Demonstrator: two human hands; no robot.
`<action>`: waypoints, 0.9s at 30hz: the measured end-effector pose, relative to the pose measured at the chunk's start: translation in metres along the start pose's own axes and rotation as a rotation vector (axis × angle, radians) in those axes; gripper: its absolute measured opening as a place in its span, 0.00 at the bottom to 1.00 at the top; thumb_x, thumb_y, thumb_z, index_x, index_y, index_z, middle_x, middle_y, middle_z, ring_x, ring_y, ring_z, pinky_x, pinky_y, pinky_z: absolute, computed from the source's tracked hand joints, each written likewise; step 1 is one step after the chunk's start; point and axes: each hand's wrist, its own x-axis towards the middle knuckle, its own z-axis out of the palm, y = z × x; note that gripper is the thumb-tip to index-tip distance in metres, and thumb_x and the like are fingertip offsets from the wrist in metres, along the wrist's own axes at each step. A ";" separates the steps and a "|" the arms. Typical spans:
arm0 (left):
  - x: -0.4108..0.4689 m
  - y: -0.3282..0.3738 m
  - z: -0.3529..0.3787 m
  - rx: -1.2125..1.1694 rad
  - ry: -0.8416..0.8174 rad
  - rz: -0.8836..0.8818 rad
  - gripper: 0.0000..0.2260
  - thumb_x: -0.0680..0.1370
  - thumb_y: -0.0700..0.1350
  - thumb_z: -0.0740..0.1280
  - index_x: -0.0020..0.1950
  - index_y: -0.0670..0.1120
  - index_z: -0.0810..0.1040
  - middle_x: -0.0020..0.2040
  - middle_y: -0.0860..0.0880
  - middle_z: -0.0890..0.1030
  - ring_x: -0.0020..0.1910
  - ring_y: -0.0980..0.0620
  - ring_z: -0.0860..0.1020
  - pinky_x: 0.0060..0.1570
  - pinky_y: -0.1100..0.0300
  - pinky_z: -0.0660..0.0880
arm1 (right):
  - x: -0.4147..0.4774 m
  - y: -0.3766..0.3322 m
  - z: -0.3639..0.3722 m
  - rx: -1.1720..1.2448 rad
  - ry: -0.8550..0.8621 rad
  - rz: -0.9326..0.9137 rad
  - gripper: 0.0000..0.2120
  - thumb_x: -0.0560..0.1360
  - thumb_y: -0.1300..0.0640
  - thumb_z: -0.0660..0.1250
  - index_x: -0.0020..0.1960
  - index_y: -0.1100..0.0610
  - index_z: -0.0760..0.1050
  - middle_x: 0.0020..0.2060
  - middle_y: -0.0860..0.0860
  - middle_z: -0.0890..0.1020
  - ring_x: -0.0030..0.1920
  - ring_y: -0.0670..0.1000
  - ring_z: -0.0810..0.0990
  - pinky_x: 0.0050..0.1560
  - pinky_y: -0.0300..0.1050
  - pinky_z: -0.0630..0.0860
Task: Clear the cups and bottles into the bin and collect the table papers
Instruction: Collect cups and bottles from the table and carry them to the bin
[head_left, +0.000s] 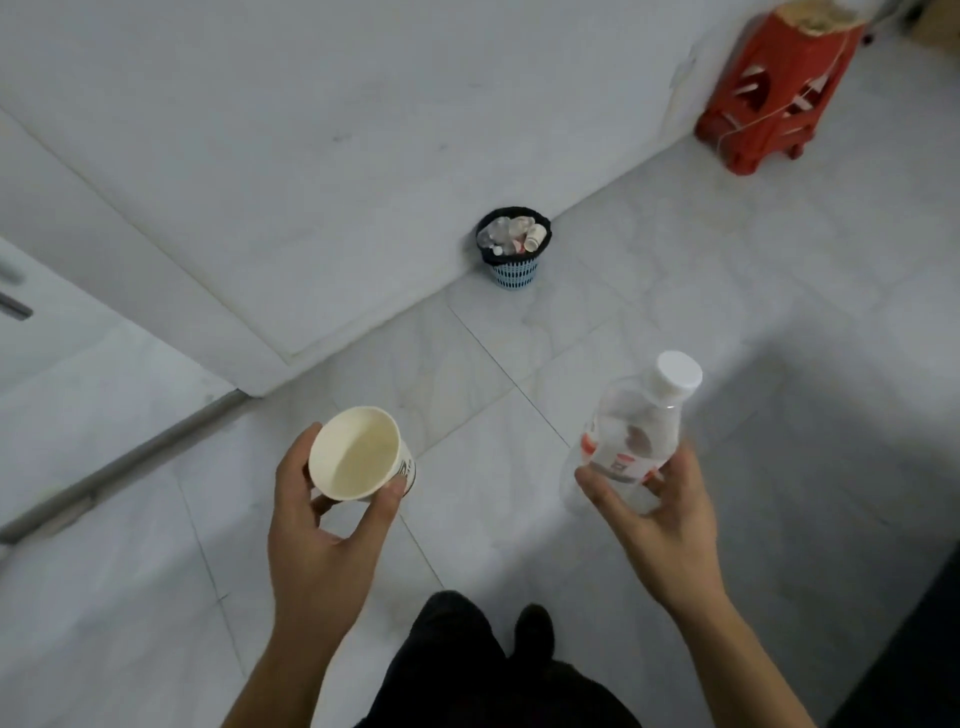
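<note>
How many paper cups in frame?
At least 2: one paper cup held in the left hand, and one lying on top of the rubbish in the bin against the wall. Others may be buried under the rubbish.

Both forearms are bare from the bottom edge of the view up to the wrists, with no sleeve, watch, band or ring showing on the left hand (324, 530) or the right hand (660, 525). The fingernails that show are short and unpainted. Between the arms the legs are covered in dark, probably black trousers (457, 665), and a dark shoe (535, 631) pokes out below them, though the dim light hides its detail.
</note>
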 end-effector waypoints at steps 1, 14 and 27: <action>0.022 -0.001 0.011 0.001 0.011 -0.009 0.35 0.64 0.60 0.75 0.69 0.54 0.71 0.63 0.61 0.76 0.63 0.51 0.77 0.60 0.46 0.78 | 0.027 -0.003 0.005 -0.013 -0.014 -0.003 0.27 0.69 0.54 0.79 0.63 0.45 0.72 0.57 0.43 0.80 0.55 0.41 0.81 0.46 0.28 0.77; 0.397 -0.001 0.204 -0.078 -0.136 -0.076 0.33 0.64 0.60 0.75 0.68 0.55 0.72 0.61 0.62 0.77 0.60 0.56 0.78 0.57 0.49 0.80 | 0.399 -0.033 0.082 -0.106 0.111 0.100 0.35 0.64 0.41 0.77 0.68 0.43 0.69 0.63 0.45 0.77 0.59 0.48 0.80 0.52 0.46 0.79; 0.664 0.023 0.395 0.090 -0.361 -0.037 0.36 0.65 0.57 0.77 0.70 0.51 0.70 0.64 0.57 0.76 0.61 0.57 0.77 0.54 0.65 0.78 | 0.686 -0.026 0.087 -0.043 0.228 0.266 0.35 0.66 0.41 0.77 0.69 0.44 0.68 0.63 0.44 0.78 0.60 0.47 0.79 0.57 0.48 0.78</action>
